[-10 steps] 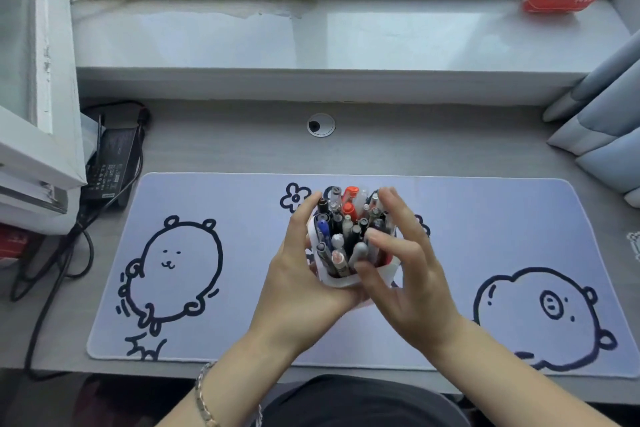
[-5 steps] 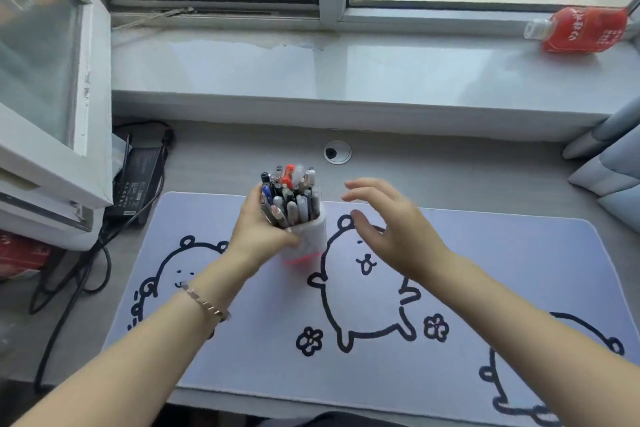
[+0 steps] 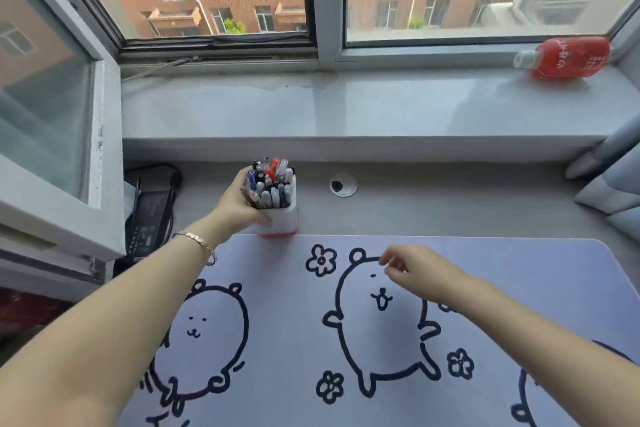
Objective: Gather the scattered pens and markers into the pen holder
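On desk point(image 3: 433, 208): left hand point(image 3: 239, 204) wraps pen holder point(image 3: 282, 218); right hand point(image 3: 419, 272) apart.

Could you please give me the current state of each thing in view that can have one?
Pen holder: upright on the desk just beyond the mat, full of pens.
Pens and markers: standing in the holder.
Left hand: wrapped around the holder.
Right hand: empty, over the desk mat.
Red bottle: lying on its side on the windowsill, capped.
Left window: open.

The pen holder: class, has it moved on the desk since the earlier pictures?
Yes. The pen holder went from mid desk mat to the bare desk past the mat's far edge, left of the cable hole.
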Motion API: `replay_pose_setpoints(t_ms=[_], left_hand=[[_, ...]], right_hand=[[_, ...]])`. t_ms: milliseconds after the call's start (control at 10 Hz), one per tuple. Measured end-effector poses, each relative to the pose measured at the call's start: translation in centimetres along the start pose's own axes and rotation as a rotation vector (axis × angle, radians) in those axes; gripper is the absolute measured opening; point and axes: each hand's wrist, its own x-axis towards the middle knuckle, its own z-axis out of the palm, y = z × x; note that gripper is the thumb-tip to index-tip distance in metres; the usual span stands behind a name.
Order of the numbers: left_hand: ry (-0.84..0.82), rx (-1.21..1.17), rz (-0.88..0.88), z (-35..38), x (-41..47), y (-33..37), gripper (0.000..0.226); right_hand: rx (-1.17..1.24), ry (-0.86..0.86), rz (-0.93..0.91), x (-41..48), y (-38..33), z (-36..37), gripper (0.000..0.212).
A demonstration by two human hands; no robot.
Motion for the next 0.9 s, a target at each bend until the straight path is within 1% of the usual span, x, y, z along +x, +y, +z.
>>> replay_pose_setpoints(t_ms=[100,200,400,500,600,700,800,900], left_hand=[[-0.002,0.0,0.004,-0.7,0.0,-0.3,0.08],[-0.017,0.02,0.012,-1.0,0.3,-0.1,0.074],[-0.005,0.05,-0.005,-0.7,0.7,-0.3,0.079],[-0.007,0.06,-0.029,-0.7,0.5,-0.6,0.075],[0.018,0.088,-0.015,-0.2,-0.1,-0.7,0.078],[0.133,0.159,-0.075,1.2,-1.9,-1.0,0.058],[0.015,0.429,-0.245,3.5,-4.4,-0.4,0.005],[-0.226,0.573,-0.259,6.2,-6.3,1.1,0.011]], right_hand=[[-0.012,-0.016,0.03,-0.2,0.2,-0.1,0.026],[-0.023,-0.002,0.032,-0.4,0.1,-0.2,0.026],[-0.042,0.037,0.029,-1.1,0.0,-0.4,0.025],[-0.062,0.036,0.039,-1.5,-0.2,-0.6,0.025],[-0.095,0.03,0.045,-1.7,-0.3,-1.0,0.026],[-0.13,0.031,0.05,-1.8,-0.5,-1.6,0.028],[-0.177,0.036,0.085,-1.7,-0.8,-2.4,0.029],[-0.244,0.007,0.1,-1.6,-1.0,-3.3,0.031]])
